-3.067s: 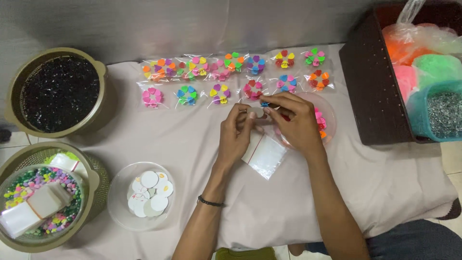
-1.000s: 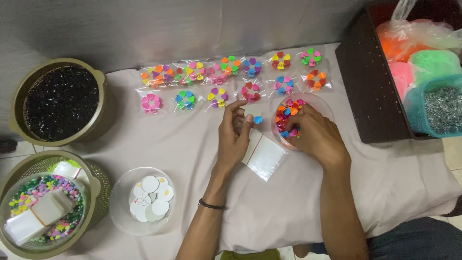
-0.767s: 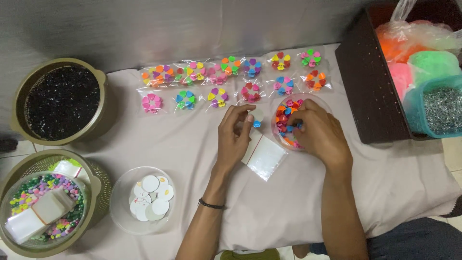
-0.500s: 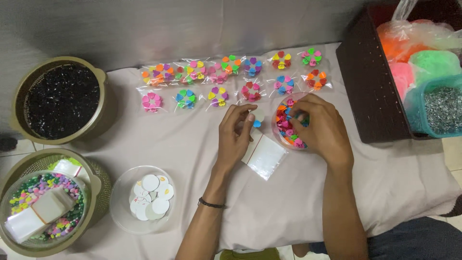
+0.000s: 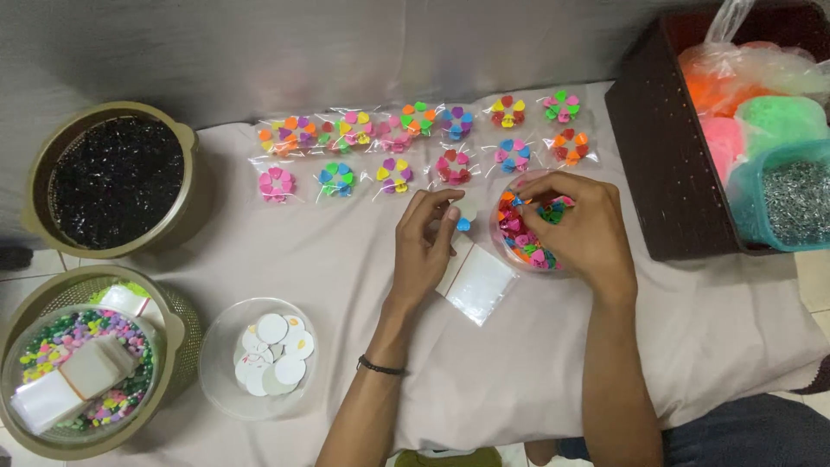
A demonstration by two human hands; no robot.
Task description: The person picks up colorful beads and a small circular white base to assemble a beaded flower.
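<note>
About fourteen bagged heart flowers (image 5: 393,173) lie finished in two far rows, while the left hand (image 5: 424,246) pinches a white disc (image 5: 467,210) bearing one blue heart and the right hand (image 5: 575,227) closes fingertips on hearts in the clear bowl (image 5: 506,244), empty bags (image 5: 478,281) remaining.

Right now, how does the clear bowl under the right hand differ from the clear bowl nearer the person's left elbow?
The bowl under the right hand, the bead bowl, holds small heart-shaped pieces in many colours; the disc bowl holds plain white round discs. The bead bowl lies mostly hidden beneath the right hand's fingers, while the disc bowl sits untouched, in full view. The disc bowl lies nearer the person, the bead bowl close to the rows of packed flowers. Both are clear, round and shallow, resting on the white cloth.
</note>
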